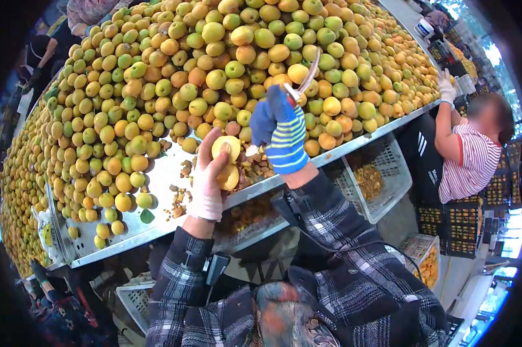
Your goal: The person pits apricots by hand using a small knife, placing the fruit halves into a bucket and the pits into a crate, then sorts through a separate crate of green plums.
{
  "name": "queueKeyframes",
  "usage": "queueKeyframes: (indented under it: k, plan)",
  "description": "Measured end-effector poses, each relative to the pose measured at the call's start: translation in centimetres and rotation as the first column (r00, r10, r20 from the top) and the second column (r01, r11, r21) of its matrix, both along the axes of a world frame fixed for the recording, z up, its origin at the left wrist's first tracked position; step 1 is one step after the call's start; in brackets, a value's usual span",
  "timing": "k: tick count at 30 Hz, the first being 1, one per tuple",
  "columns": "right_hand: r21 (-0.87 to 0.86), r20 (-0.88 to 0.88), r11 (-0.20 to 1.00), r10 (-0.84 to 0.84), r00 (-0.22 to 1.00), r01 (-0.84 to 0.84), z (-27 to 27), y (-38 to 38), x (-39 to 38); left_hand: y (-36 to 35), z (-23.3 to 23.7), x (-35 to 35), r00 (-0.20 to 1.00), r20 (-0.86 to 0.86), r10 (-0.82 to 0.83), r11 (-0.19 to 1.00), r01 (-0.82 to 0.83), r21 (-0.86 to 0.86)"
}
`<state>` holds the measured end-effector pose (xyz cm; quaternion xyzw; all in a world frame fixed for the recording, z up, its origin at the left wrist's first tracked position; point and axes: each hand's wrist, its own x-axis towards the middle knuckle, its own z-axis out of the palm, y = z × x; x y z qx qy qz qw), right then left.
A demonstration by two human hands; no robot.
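1. Our left hand [206, 188], in a white glove, has its fingers curled around a split apricot [227, 162], held just above the front edge of the metal table [157, 168].
2. Our right hand [279, 136], in a blue striped glove, is closed around the handle of a knife [307, 75], with the blade pointing up over the fruit pile [214, 58].
3. We judge the split apricot to be light, soft and easily bruised, and its cut faces are probably wet and slippery.
4. We think the safest hold is a loose cup on the skin side, with fingers kept off the flesh.
5. Loose pits [180, 199] lie on bare metal near the front edge. A co-worker's gloved hand [446, 87] reaches the table's right edge.
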<state>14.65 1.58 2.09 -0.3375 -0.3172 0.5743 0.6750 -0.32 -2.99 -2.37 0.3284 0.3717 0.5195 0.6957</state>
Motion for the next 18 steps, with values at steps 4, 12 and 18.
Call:
queueKeyframes:
  k: [4,12,18]
  plan:
    - [0.058,-0.173,0.997,0.056,0.983,-0.047,1.0,-0.2,0.2,-0.7,2.1,0.8,0.982,-0.012,-0.187,0.982,0.187,0.030]
    - [0.187,0.019,0.967,-0.181,0.983,0.174,1.2,-1.0,-0.5,-1.1,1.4,2.2,0.988,-0.009,-0.153,0.988,0.153,-0.018]
    - [0.165,0.037,0.968,-0.198,0.980,0.189,-0.2,-0.9,0.0,-1.4,1.0,3.2,0.997,-0.071,-0.033,0.994,0.040,0.106]
